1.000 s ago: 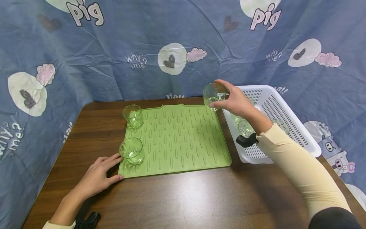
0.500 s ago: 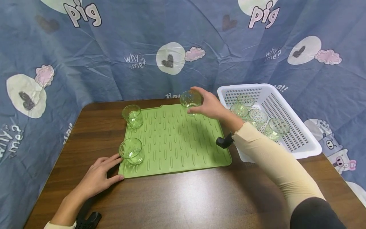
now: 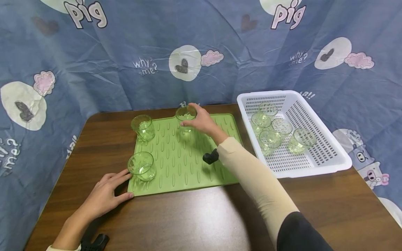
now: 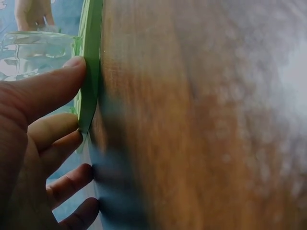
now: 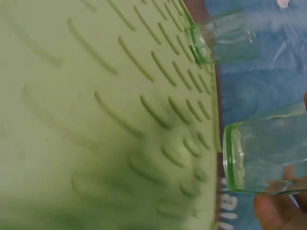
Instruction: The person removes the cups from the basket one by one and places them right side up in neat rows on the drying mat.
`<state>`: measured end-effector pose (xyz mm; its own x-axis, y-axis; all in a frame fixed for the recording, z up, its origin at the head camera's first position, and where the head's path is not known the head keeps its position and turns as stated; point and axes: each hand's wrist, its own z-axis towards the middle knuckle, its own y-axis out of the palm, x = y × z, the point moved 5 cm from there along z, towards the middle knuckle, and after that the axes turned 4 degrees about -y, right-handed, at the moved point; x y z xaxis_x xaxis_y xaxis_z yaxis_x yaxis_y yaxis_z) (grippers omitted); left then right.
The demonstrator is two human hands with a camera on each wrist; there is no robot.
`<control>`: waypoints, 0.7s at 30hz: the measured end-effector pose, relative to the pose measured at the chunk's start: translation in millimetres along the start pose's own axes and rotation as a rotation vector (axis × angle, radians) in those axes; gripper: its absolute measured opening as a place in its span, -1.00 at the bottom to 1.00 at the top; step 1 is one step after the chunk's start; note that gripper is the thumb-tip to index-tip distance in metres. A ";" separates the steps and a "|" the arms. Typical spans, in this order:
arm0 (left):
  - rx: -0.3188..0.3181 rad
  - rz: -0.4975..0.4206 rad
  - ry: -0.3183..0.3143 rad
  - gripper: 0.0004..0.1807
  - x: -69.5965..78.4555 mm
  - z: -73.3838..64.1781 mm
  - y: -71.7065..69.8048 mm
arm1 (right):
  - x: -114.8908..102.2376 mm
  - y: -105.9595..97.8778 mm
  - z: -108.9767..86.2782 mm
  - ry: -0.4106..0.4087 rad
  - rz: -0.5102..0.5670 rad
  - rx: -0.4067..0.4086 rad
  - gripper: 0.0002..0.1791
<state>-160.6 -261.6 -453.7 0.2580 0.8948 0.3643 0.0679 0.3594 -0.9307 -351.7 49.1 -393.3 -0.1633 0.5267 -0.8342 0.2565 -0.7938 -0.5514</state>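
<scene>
My right hand (image 3: 204, 122) grips a clear green-tinted glass (image 3: 183, 115) by its sides over the back of the green ridged mat (image 3: 188, 164). In the right wrist view, the base of this glass (image 5: 268, 153) shows a gap from the mat. Two similar glasses stand along the mat's left side, one at the back corner (image 3: 143, 128) and one in front (image 3: 142, 166). Beside the front glass, my left hand (image 3: 102, 195) rests at the mat's left edge. Its thumb (image 4: 53, 88) and fingers touch the mat's border in the left wrist view.
A white perforated basket (image 3: 306, 172) on the right of the table holds several more glasses (image 3: 270, 139). Dark wood tabletop (image 3: 188, 219) surrounds the mat. A blue printed cloth (image 3: 119, 69) hangs behind the table and at its sides.
My right hand has carried the glass leftward from beside the basket to over the mat's back middle, and lower. My left hand and the two standing glasses keep their places.
</scene>
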 end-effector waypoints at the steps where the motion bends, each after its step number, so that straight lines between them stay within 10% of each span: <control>1: -0.001 0.001 0.000 -0.27 -0.1 0.0 0.0 | 0.6 4.1 2.3 0.006 0.011 0.008 0.00; 21: 0.013 -0.004 0.002 -0.27 1.0 0.0 -1.4 | -4.3 55.3 27.0 -0.031 0.073 -0.022 -0.02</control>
<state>-160.4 -261.2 -452.1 0.2593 0.8930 0.3678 0.0564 0.3662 -0.9288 -362.5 -5.2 -420.3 -0.1725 0.4581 -0.8720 0.2894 -0.8227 -0.4894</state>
